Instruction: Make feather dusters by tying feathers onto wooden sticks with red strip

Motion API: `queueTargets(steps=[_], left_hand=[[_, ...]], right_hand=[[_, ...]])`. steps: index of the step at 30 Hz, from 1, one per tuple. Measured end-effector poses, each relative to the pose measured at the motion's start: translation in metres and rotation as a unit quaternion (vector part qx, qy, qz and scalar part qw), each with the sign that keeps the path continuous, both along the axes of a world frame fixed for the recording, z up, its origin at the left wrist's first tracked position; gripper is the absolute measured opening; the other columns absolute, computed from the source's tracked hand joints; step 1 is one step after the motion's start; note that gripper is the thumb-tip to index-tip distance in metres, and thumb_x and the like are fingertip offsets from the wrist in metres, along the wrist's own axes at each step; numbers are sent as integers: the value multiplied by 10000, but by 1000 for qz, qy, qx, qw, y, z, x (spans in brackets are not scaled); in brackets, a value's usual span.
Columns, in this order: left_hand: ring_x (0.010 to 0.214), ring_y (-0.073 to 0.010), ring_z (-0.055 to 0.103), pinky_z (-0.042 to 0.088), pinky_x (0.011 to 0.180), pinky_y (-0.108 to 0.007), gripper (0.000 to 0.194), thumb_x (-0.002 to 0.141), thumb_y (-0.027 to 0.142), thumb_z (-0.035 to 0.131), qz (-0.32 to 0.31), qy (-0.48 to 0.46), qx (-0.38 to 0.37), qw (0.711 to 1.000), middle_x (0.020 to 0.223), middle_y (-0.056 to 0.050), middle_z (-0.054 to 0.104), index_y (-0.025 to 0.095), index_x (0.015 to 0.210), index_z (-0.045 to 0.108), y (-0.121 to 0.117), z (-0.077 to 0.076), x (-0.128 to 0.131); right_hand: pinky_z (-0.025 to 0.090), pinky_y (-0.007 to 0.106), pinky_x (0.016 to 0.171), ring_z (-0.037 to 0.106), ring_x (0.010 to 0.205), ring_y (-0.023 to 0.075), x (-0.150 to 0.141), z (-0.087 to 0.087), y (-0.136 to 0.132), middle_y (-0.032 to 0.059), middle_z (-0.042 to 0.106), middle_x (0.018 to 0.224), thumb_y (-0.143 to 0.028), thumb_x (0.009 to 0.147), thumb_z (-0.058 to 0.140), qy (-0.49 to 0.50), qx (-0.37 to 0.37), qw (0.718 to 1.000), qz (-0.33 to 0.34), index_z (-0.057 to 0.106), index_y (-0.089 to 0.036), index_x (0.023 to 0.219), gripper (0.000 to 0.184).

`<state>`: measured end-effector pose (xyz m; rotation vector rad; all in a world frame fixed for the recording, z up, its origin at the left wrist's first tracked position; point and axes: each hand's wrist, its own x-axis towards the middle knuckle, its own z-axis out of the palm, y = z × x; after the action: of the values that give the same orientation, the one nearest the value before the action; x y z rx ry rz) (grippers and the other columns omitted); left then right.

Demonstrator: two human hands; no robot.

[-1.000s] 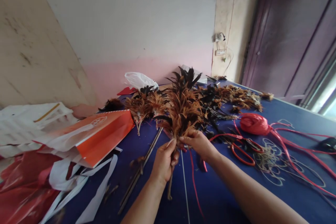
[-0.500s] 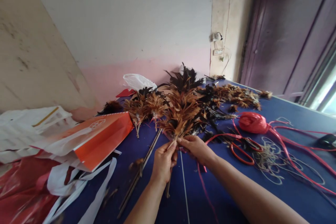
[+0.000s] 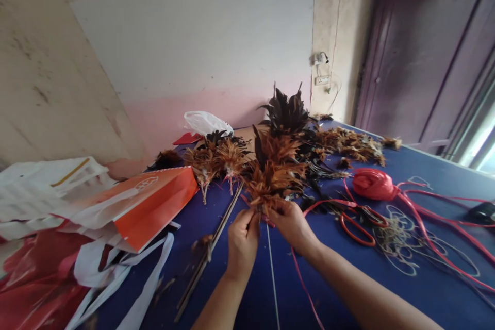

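In the middle of the blue table, a feather duster (image 3: pixel 276 178) points away from me, brown feathers low and black ones at its top. My left hand (image 3: pixel 243 234) is closed round its base, just under the lowest feathers. Against the same spot, from the right, my right hand (image 3: pixel 289 223) has its fingers closed at the feather base. What lies between the fingertips is mostly hidden. A thin pink plastic strip (image 3: pixel 303 283) trails over the table below my right hand.
Left are smaller feather bunches (image 3: pixel 230 157), thin sticks (image 3: pixel 204 260) and an orange-and-white bag (image 3: pixel 154 201). Right are loose brown feathers (image 3: pixel 348 144), a red twine ball (image 3: pixel 373 184), orange-handled scissors (image 3: pixel 358 231) and tangled pale string (image 3: pixel 400 240). A wall stands behind.
The duster has turned and leaned to the right, its black top shifting right. The stick end seen below my left hand is now out of sight. Both hands stay at the feather base.
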<state>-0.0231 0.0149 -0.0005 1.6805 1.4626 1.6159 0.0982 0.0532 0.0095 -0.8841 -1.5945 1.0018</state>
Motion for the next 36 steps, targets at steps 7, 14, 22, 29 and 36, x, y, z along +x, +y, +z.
queueTargets(steps=[7, 14, 22, 29, 36], left_hand=[[672, -182, 515, 394, 657, -263, 205, 825, 297, 485, -13, 38, 37, 998, 719, -50, 560, 199, 779, 659, -3, 7, 2], [722, -186, 538, 405, 689, -276, 228, 856, 261, 432, -9, 84, 51, 995, 757, -59, 554, 184, 839, 645, -3, 5, 2], [710, -184, 549, 422, 671, -294, 263, 873, 227, 369, 34, 161, 63, 984, 764, -64, 554, 176, 855, 626, 6, -11, -1], [682, -170, 541, 423, 634, -273, 275, 847, 108, 341, 82, 322, 35, 943, 762, -63, 556, 175, 901, 603, 11, -13, -7], [738, -165, 556, 425, 608, -242, 252, 867, 131, 359, 26, 431, 90, 897, 806, -58, 570, 193, 947, 590, -16, 0, 14]], right_hand=[[321, 212, 467, 391, 497, 103, -3, -1, -6, -16, 467, 505, -337, 739, 514, -8, 4, 998, -65, 515, -161, 559, 251], [436, 242, 627, 545, 684, 165, -7, -6, -9, 33, 634, 714, -369, 770, 509, 21, -8, 999, -47, 630, -161, 768, 241], [354, 220, 522, 523, 588, 155, 2, 5, -7, 26, 603, 581, -275, 737, 525, -178, 53, 979, -83, 651, -156, 639, 199], [273, 231, 481, 475, 487, 117, 7, 34, -26, 29, 590, 524, -187, 715, 487, -350, 146, 924, -41, 647, -171, 554, 227], [283, 237, 507, 538, 574, 148, 19, 96, -18, 36, 657, 637, -203, 691, 540, -475, 194, 857, -52, 712, -207, 655, 175]])
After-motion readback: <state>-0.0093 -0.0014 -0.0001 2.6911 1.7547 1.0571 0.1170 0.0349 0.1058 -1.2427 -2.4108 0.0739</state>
